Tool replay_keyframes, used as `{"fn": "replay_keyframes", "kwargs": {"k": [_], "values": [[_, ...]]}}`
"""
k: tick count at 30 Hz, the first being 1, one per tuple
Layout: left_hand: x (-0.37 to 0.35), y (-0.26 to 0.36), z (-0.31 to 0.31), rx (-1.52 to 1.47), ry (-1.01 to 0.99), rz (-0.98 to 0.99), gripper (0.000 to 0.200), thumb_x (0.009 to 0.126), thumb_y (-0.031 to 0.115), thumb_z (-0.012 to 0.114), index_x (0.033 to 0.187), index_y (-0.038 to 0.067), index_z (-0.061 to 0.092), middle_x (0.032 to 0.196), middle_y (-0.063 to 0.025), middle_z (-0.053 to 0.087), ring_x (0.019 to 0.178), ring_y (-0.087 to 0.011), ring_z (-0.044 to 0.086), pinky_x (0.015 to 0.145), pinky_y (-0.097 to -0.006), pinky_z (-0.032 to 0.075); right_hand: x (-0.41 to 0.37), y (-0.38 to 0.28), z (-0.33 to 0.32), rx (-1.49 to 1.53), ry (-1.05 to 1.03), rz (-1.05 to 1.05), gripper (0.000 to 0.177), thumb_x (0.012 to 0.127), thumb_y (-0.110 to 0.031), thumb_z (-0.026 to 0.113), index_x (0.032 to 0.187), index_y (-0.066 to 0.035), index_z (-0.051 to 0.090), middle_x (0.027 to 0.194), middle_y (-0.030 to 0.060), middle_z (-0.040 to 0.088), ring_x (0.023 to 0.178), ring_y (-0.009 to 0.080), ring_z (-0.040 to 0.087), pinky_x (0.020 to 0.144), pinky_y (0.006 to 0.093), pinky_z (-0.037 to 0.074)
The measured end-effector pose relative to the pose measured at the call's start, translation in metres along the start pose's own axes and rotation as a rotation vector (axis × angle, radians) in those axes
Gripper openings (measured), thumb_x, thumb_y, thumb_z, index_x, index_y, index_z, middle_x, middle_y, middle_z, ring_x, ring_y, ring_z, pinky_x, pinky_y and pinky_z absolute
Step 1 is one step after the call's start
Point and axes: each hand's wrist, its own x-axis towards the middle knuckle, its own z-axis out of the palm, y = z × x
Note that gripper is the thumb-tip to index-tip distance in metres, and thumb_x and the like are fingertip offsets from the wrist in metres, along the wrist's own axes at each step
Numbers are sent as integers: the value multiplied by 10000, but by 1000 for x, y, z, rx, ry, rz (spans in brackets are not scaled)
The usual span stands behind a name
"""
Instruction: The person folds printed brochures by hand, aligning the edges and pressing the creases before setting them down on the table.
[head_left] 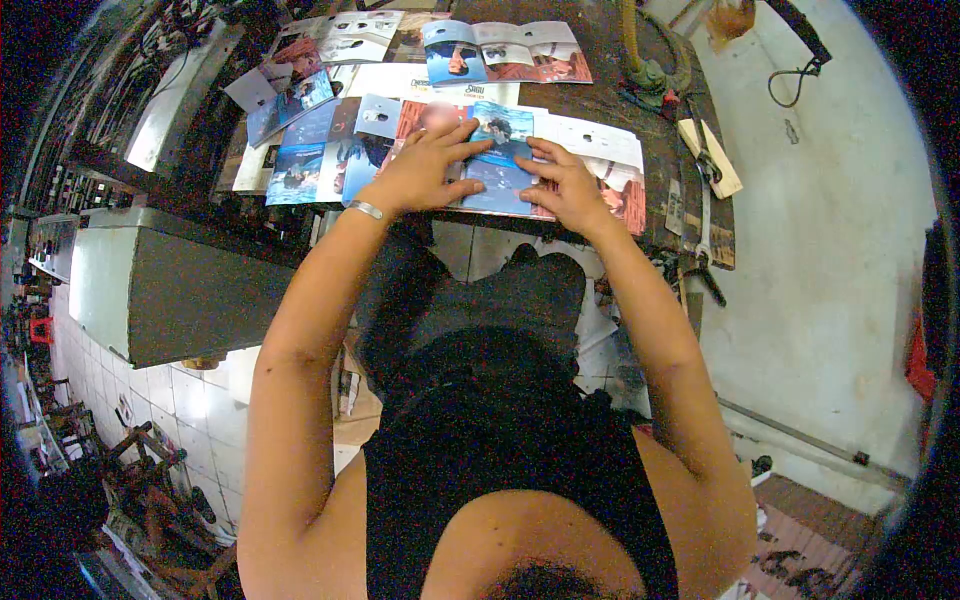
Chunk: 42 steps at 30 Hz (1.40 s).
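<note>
Printed folded leaflets lie spread over the dark workbench in front of me. My left hand (pixel 428 168) rests flat with fingers spread, on a leaflet with red and blue pictures. A silver bracelet (pixel 366 208) circles that wrist. Under and between both hands is a blue leaflet panel (pixel 495 180) with a photo on its upper part. My right hand (pixel 567 188) touches the right side of this panel, its fingers apart and slightly bent. Further right, a white and red leaflet (pixel 610 150) sticks out beside that hand.
More leaflets (pixel 535 52) lie at the back of the workbench (pixel 640 90), others at its left. On its right edge are a wooden block (pixel 722 160), a wrench (pixel 704 225) and pliers (pixel 712 280). A grey metal box (pixel 190 285) stands at the left.
</note>
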Motion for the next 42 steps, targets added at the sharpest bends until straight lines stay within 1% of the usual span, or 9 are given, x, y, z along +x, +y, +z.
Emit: {"fn": "replay_keyframes", "kwargs": {"k": [11, 15, 21, 27, 30, 32, 35, 38, 42], "values": [[0, -4, 6, -12, -4, -13, 727, 942, 600, 684, 1573, 274, 528, 1711, -107, 379, 1551, -384, 379, 1248, -606, 275, -1, -2, -1, -23, -9, 27, 576, 813, -254, 878, 1356, -122, 738, 1551, 140, 545, 1387, 337, 573, 1161, 441, 473], [1, -7, 10, -22, 19, 13, 727, 935, 593, 698, 1566, 271, 534, 1706, -108, 388, 1543, -384, 394, 1244, -605, 282, -1, -4, -2, -9, -10, 36, 577, 811, -250, 882, 1357, -131, 739, 1546, 132, 552, 1386, 324, 575, 1159, 436, 473], [0, -8, 11, -36, 42, 29, 725, 928, 578, 716, 1558, 265, 541, 1700, -109, 397, 1531, -378, 414, 1238, -604, 297, -3, -8, -3, -70, 11, 24, 562, 810, -233, 882, 1347, -142, 747, 1540, 120, 559, 1376, 296, 583, 1157, 422, 472], [-1, -8, 12, -12, 33, 21, 726, 926, 574, 720, 1559, 264, 542, 1707, -107, 384, 1543, -368, 396, 1239, -603, 297, -3, -4, 1, -54, 10, 5, 567, 806, -250, 881, 1348, -149, 747, 1536, 135, 560, 1384, 321, 569, 1166, 437, 455], [0, -6, 8, -4, 10, 6, 728, 927, 574, 720, 1559, 261, 541, 1709, -106, 381, 1548, -363, 388, 1243, -599, 294, -1, -4, 2, -170, 49, -57, 531, 811, -380, 867, 1287, -161, 778, 1522, 148, 577, 1363, 380, 575, 1155, 487, 465], [-1, -1, 2, 3, -15, -12, 727, 928, 576, 720, 1557, 258, 544, 1709, -106, 381, 1550, -361, 387, 1246, -597, 291, -1, -6, 2, -221, 56, -63, 526, 824, -403, 853, 1293, -180, 775, 1537, 139, 567, 1400, 387, 537, 1171, 497, 444], [-1, 0, 0, 22, -29, 13, 726, 965, 535, 697, 1599, 254, 483, 1703, -157, 374, 1548, -419, 373, 1261, -583, 286, -1, -5, 2, -279, 39, -60, 534, 840, -445, 829, 1314, -208, 760, 1561, 122, 551, 1456, 389, 477, 1201, 520, 401], [0, -3, 8, 23, 14, 10, 714, 930, 565, 720, 1550, 253, 553, 1700, -116, 396, 1542, -364, 400, 1242, -572, 312, -3, -3, 2, -314, 19, -35, 547, 854, -482, 805, 1337, -234, 743, 1590, 98, 534, 1494, 389, 431, 1224, 542, 363], [0, -3, 8, 27, 16, 11, 710, 929, 557, 720, 1546, 248, 556, 1697, -119, 399, 1540, -363, 404, 1238, -565, 320, -4, -5, 2, -342, -9, 1, 560, 861, -507, 793, 1359, -260, 726, 1623, 68, 509, 1519, 388, 399, 1237, 559, 333]]}}
